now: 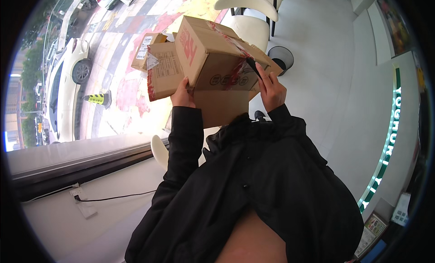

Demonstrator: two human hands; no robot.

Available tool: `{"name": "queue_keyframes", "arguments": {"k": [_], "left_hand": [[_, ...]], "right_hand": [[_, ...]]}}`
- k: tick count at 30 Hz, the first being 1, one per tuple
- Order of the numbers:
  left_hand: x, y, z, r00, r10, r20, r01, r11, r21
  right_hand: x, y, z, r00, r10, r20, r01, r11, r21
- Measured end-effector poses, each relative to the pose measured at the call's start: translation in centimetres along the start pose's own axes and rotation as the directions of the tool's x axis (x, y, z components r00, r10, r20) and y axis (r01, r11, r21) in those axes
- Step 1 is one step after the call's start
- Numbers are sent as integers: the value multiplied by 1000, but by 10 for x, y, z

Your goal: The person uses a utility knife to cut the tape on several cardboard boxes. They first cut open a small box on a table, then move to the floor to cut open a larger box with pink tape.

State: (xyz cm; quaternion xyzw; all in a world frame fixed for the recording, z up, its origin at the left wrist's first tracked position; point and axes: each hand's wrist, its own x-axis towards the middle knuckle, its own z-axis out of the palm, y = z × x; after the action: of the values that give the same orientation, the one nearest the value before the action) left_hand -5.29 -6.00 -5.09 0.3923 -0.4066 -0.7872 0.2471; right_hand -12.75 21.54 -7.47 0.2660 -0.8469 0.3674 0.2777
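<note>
A brown cardboard box (193,45) with red printing is tilted in front of me, its lower flaps hanging open. My left hand (182,94) grips the box at its near left corner, where a flap meets the wall. In my right hand (273,89) is a slim black tool (253,66), perhaps a utility knife. Its tip touches the box near the red-and-clear packing tape (238,69); whether a blade is out cannot be seen. Behind the left flap sits a smaller cardboard box (146,50) with a white label.
A cream chair (251,30) stands beyond the box, with a black mesh waste bin (281,57) to its right. Another cream chair (159,152) is by my left arm. A black power cord (115,196) runs from a wall socket. Through the window a white car (66,89) is parked.
</note>
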Motion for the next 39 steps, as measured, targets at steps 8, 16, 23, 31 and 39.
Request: {"name": "queue_keyframes", "arguments": {"k": [8,16,23,31,39], "left_hand": [[9,-3,-6,1000,-27,-7,27,999,-18],[11,11,-11,997,-77,11,77,997,-18],[23,0,-26,999,-20,33,21,999,-26],[24,-26,-40,988,128,-86,-122,989,78],[12,-75,-64,837,540,-87,-429,747,508]], "right_hand": [[-12,20,-5,997,-72,23,73,997,-30],[-30,54,-10,995,75,61,-74,997,-21],[-14,25,-21,663,580,474,-712,293,638],[27,5,0,501,280,819,-464,-712,527],[25,-5,-9,512,196,836,-718,-436,542]]}}
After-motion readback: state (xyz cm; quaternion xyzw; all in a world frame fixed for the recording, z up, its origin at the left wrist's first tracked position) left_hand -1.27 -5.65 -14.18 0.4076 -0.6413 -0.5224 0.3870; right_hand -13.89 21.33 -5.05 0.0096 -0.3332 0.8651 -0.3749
